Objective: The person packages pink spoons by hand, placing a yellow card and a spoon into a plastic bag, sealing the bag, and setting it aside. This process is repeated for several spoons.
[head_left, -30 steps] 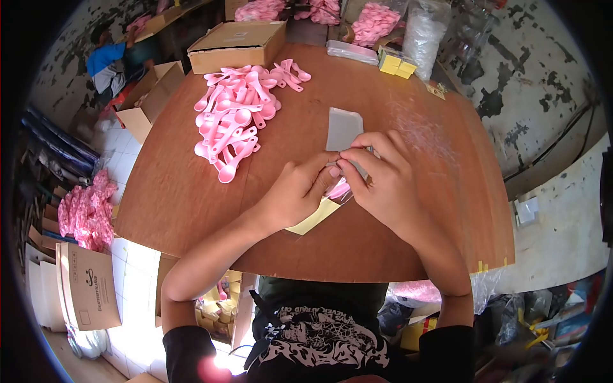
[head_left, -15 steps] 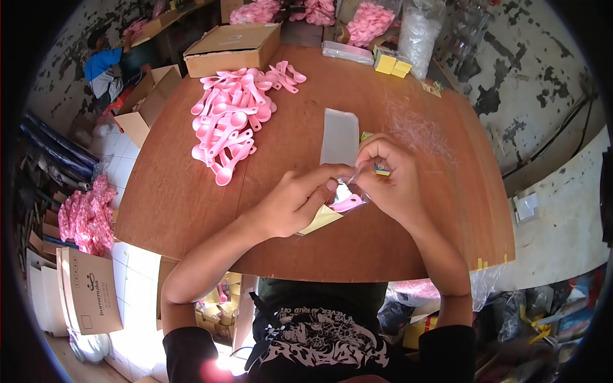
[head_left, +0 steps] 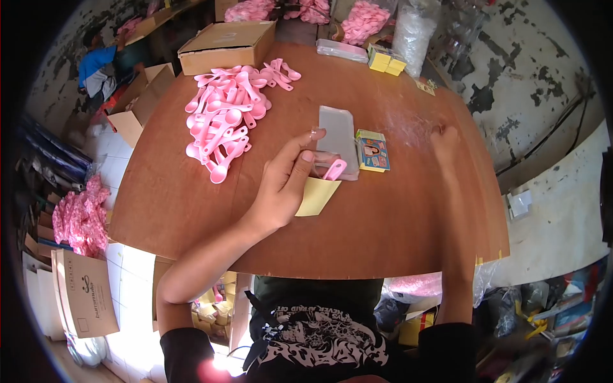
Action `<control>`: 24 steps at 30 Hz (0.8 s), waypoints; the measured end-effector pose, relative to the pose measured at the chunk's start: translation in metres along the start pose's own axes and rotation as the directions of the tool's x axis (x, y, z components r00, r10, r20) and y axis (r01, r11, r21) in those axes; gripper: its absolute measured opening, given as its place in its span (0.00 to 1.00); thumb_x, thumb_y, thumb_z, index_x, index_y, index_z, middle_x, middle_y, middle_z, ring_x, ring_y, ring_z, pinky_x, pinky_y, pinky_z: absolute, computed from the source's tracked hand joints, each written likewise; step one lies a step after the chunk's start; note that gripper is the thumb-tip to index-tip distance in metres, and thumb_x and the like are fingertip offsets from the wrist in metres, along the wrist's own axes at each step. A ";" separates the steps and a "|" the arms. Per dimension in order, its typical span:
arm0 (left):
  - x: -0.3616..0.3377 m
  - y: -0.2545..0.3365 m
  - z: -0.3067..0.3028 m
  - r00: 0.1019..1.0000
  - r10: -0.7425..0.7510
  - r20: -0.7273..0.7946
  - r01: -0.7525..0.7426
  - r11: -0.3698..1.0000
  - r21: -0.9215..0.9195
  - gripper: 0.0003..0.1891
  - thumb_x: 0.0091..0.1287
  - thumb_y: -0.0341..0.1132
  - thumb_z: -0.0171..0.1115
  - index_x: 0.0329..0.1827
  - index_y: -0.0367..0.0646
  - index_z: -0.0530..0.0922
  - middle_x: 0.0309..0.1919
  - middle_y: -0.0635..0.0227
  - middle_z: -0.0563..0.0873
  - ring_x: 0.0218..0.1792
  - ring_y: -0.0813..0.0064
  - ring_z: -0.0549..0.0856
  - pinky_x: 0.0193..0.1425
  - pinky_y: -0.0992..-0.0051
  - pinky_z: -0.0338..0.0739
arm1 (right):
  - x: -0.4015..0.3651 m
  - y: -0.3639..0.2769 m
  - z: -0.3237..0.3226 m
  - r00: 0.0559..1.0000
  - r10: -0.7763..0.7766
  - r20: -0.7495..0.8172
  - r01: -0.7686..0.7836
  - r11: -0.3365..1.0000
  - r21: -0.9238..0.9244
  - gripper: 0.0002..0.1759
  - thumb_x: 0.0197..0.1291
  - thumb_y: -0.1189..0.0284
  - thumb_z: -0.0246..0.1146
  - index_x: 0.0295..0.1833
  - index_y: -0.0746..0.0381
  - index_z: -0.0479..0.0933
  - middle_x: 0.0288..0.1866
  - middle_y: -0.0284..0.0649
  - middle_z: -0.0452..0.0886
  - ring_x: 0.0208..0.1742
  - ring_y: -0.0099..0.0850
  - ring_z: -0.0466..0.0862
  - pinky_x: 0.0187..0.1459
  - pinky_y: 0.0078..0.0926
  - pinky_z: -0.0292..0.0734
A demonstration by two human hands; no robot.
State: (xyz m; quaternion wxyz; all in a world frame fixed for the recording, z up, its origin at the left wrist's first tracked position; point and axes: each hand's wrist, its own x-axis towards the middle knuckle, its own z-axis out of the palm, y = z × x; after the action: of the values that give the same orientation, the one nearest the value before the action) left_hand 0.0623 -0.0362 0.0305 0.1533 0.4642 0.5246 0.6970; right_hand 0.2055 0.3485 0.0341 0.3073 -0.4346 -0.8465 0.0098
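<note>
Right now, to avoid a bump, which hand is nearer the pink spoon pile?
Left. The left hand is right of the pile; the right hand is farther right, past the blue box.

Looks like a workshop | heaped with pink spoons (head_left: 220,118) on wooden tabletop (head_left: 396,236) | stocked with cardboard cartons (head_left: 89,297) at left, bagged pink goods (head_left: 364,22) at far side | enclosed by flaking walls (head_left: 523,70) | shared with another person (head_left: 97,67), far left

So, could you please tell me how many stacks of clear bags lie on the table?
2: the near stack, by the left hand; the far stack, beside the yellow cards. Others may be hidden.
</note>
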 end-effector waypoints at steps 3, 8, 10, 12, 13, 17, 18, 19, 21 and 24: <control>-0.004 -0.001 0.004 0.997 -0.070 0.027 0.073 0.988 -0.137 0.20 0.81 0.35 0.43 0.71 0.36 0.65 0.48 0.55 0.87 0.46 0.71 0.88 0.49 0.74 0.81 | -0.069 -0.088 -0.058 0.968 -0.248 -0.020 0.202 0.737 0.645 0.18 0.63 0.69 0.64 0.56 0.64 0.80 0.45 0.43 0.85 0.47 0.29 0.84 0.51 0.26 0.77; -0.006 0.000 0.009 0.995 -0.043 0.086 0.060 0.976 -0.209 0.22 0.81 0.35 0.43 0.74 0.37 0.60 0.52 0.51 0.85 0.50 0.67 0.87 0.55 0.73 0.80 | -0.127 -0.168 -0.087 0.819 -0.557 0.141 0.159 0.456 0.876 0.10 0.59 0.74 0.68 0.45 0.67 0.83 0.40 0.42 0.85 0.41 0.26 0.83 0.43 0.26 0.76; -0.008 0.005 0.006 0.992 0.059 0.115 -0.031 0.972 -0.235 0.28 0.79 0.39 0.49 0.77 0.38 0.54 0.60 0.48 0.79 0.60 0.63 0.82 0.65 0.66 0.75 | -0.127 -0.181 -0.102 0.804 -0.576 0.147 0.201 0.496 0.845 0.07 0.59 0.75 0.69 0.41 0.67 0.83 0.38 0.40 0.85 0.39 0.27 0.83 0.41 0.27 0.76; 0.000 -0.001 -0.001 0.981 0.169 0.090 -0.143 0.959 -0.244 0.33 0.76 0.40 0.55 0.77 0.39 0.52 0.64 0.49 0.76 0.65 0.61 0.77 0.69 0.62 0.70 | -0.119 -0.193 -0.118 0.731 -0.558 -0.392 0.622 0.309 0.720 0.05 0.58 0.75 0.69 0.35 0.67 0.83 0.34 0.39 0.85 0.35 0.29 0.84 0.37 0.26 0.76; 0.002 -0.004 -0.004 0.958 0.278 0.065 -0.253 0.933 -0.256 0.38 0.73 0.41 0.61 0.78 0.40 0.50 0.67 0.49 0.72 0.69 0.60 0.73 0.73 0.58 0.66 | -0.114 -0.195 -0.119 0.738 -0.597 -0.316 0.590 0.343 0.730 0.05 0.56 0.76 0.69 0.35 0.67 0.83 0.33 0.39 0.84 0.32 0.31 0.84 0.36 0.25 0.76; 0.007 -0.006 -0.013 0.974 0.168 0.152 -0.170 0.986 -0.001 0.49 0.59 0.35 0.76 0.78 0.41 0.51 0.70 0.50 0.69 0.71 0.58 0.70 0.76 0.56 0.62 | -0.109 -0.195 -0.121 0.713 -0.684 -0.153 0.547 0.406 0.733 0.04 0.56 0.77 0.68 0.34 0.68 0.83 0.32 0.40 0.84 0.31 0.28 0.83 0.35 0.25 0.76; 0.006 -0.006 -0.011 0.975 0.168 0.145 -0.169 0.986 -0.004 0.49 0.59 0.35 0.76 0.78 0.41 0.51 0.70 0.50 0.69 0.71 0.58 0.70 0.76 0.56 0.62 | -0.109 -0.194 -0.121 0.723 -0.669 -0.171 0.536 0.387 0.750 0.04 0.56 0.77 0.68 0.34 0.68 0.83 0.32 0.40 0.84 0.31 0.27 0.83 0.35 0.24 0.76; 0.006 -0.007 -0.009 0.972 0.174 0.156 -0.189 0.978 0.090 0.47 0.58 0.33 0.76 0.77 0.40 0.55 0.67 0.51 0.72 0.69 0.60 0.73 0.74 0.58 0.65 | -0.110 -0.193 -0.119 0.736 -0.649 -0.190 0.523 0.368 0.769 0.05 0.56 0.77 0.68 0.34 0.69 0.83 0.32 0.40 0.85 0.31 0.26 0.83 0.35 0.23 0.76; 0.005 -0.007 -0.007 0.969 0.176 0.173 -0.208 0.960 0.186 0.45 0.57 0.32 0.76 0.75 0.39 0.58 0.65 0.52 0.76 0.67 0.61 0.76 0.72 0.61 0.68 | -0.113 -0.192 -0.116 0.786 -0.609 -0.103 0.409 0.387 0.827 0.06 0.56 0.76 0.68 0.34 0.69 0.84 0.32 0.39 0.85 0.32 0.25 0.83 0.34 0.23 0.76; 0.003 -0.011 -0.004 0.975 -0.026 0.220 0.000 0.993 0.116 0.36 0.58 0.30 0.76 0.69 0.37 0.68 0.54 0.56 0.85 0.58 0.67 0.83 0.63 0.67 0.77 | -0.116 -0.189 -0.116 0.845 -0.517 0.140 0.097 0.404 0.909 0.07 0.59 0.74 0.68 0.37 0.69 0.84 0.33 0.37 0.85 0.33 0.23 0.83 0.35 0.21 0.75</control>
State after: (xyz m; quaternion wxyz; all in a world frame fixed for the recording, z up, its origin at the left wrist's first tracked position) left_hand 0.0544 -0.0322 0.0227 0.1882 0.5433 0.5469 0.6085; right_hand 0.1793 0.1159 0.1219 0.3004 -0.0338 -0.8279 0.4725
